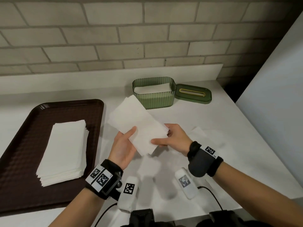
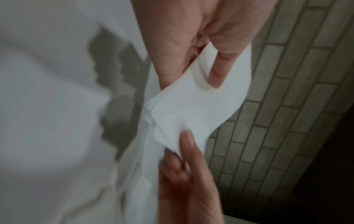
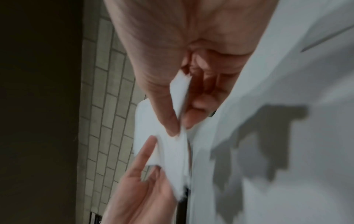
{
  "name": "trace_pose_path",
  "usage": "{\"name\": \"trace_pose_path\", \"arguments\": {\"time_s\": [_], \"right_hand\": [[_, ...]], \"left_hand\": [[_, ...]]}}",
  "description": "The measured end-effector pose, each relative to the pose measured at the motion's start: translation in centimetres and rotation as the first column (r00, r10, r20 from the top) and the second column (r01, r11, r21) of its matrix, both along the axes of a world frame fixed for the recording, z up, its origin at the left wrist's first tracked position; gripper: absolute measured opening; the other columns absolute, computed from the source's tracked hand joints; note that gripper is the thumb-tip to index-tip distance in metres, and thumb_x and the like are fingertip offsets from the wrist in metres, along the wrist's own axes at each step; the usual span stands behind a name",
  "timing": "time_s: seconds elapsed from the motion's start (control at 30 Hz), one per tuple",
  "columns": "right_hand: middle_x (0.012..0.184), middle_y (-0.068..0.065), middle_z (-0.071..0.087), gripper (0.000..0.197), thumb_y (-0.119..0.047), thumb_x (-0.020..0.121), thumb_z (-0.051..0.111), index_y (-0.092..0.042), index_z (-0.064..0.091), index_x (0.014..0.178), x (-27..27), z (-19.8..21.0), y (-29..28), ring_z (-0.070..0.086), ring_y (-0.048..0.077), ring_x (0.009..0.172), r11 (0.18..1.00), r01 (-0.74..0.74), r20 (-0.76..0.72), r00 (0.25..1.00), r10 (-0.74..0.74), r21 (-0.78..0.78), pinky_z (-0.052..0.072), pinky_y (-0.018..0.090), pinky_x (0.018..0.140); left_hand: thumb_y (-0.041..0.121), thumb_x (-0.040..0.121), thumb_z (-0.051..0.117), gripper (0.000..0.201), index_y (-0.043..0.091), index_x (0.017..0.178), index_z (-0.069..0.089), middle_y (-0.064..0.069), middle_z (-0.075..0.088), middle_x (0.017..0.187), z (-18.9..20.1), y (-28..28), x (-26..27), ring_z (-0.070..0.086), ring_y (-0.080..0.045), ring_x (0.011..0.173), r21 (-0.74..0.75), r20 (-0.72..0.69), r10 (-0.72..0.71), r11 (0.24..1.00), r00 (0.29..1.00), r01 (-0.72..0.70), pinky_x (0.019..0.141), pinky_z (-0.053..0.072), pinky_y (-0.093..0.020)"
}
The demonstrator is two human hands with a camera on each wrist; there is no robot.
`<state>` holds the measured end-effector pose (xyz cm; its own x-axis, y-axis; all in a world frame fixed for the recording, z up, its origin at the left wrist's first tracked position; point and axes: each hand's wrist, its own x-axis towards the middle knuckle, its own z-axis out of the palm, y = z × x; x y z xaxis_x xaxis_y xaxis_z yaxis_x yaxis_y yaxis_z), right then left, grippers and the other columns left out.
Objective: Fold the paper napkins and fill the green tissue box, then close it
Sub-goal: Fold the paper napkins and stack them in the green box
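Observation:
Both hands hold a folded white napkin [image 1: 137, 123] in the air above the counter, its long side slanting toward the green box. My left hand [image 1: 131, 136] grips its near left edge, thumb on top. My right hand [image 1: 164, 135] pinches the near right end between thumb and fingers. The left wrist view shows the napkin [image 2: 201, 106] under my left thumb [image 2: 218, 71]. In the right wrist view the napkin [image 3: 172, 151] is pinched edge-on. The green tissue box [image 1: 154, 102] stands open with white napkins inside. Its green lid [image 1: 193, 94] lies just to its right.
A dark brown tray [image 1: 24, 145] at the left carries a stack of napkins [image 1: 65, 149]. A loose white sheet [image 1: 201, 133] lies on the counter under my right hand. Two white marker-tagged devices [image 1: 129, 190] with cables sit at the near edge. A brick wall backs the counter.

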<state>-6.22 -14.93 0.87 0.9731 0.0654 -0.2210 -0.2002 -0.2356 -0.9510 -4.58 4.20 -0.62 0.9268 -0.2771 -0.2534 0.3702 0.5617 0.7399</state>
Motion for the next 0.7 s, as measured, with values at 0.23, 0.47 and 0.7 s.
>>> {"name": "trace_pose_path", "arguments": {"time_s": [0.23,0.47,0.7], "right_hand": [[0.068,0.011,0.069,0.013,-0.008,0.079,0.078,-0.004,0.071,0.089,-1.3,1.6,-3.4,0.066,0.023,0.053,0.972,-0.06,0.129,0.987,0.091,-0.228,0.055,0.026,0.054],[0.074,0.001,0.064,0.013,-0.016,0.077,0.077,-0.02,0.067,0.084,-2.8,0.6,-3.3,0.065,0.015,0.056,0.88,-0.147,0.185,0.949,0.254,-0.452,0.052,0.02,0.061],[0.074,-0.003,0.061,0.028,-0.005,0.067,0.076,-0.022,0.07,0.089,-2.4,-0.8,-1.9,0.047,0.004,0.052,0.828,-0.234,0.125,0.932,0.341,-0.51,0.039,0.011,0.058]], "left_hand": [[0.016,0.067,0.084,0.025,0.011,0.091,0.077,-0.005,0.077,0.092,0.8,5.2,-0.4,0.072,-0.03,0.087,0.714,0.405,-0.17,0.673,0.899,-0.195,0.081,0.058,-0.049],[0.032,0.071,0.083,0.021,0.032,0.088,0.072,0.013,0.07,0.083,0.4,5.5,-1.9,0.061,-0.004,0.074,0.914,0.399,-0.541,0.299,0.741,-0.274,0.068,0.048,-0.018],[0.021,0.073,0.081,0.021,0.029,0.09,0.073,0.011,0.068,0.086,0.3,4.0,-1.8,0.063,-0.005,0.077,0.939,0.343,-0.62,0.234,0.705,-0.251,0.071,0.049,-0.02]]}}
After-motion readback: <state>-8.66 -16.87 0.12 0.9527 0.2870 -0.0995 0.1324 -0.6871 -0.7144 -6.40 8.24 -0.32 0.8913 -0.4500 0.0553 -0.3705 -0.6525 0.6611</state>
